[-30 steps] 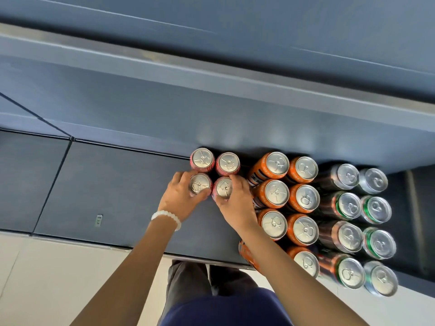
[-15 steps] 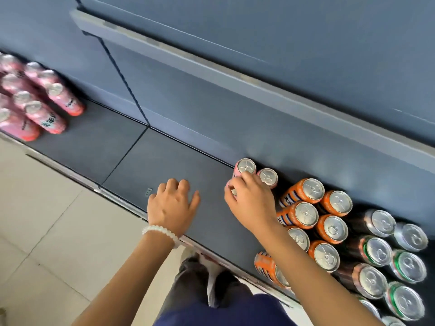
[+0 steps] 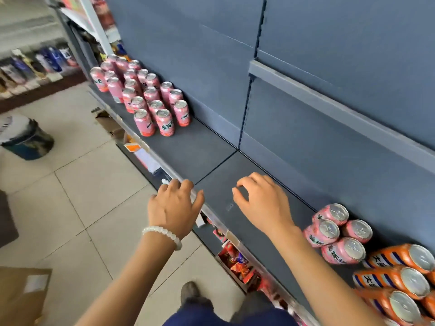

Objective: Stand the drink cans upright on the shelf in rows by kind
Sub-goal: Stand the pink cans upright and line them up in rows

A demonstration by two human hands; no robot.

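Over the shelf (image 3: 211,147) both hands are hovering with loosely curled fingers, holding nothing: the left hand (image 3: 174,205) is hanging at the front edge, the right hand (image 3: 263,203) above the dark board. Four pink cans (image 3: 336,234) are standing just right of it, beside orange cans (image 3: 400,274); a larger pink group (image 3: 146,95) is standing far left.

Bare shelf (image 3: 207,147) stretch between far pink cans (image 3: 150,102) and 4 near pink cans (image 3: 336,234); orange cans (image 3: 400,274) block right, back wall (image 3: 294,128) behind.
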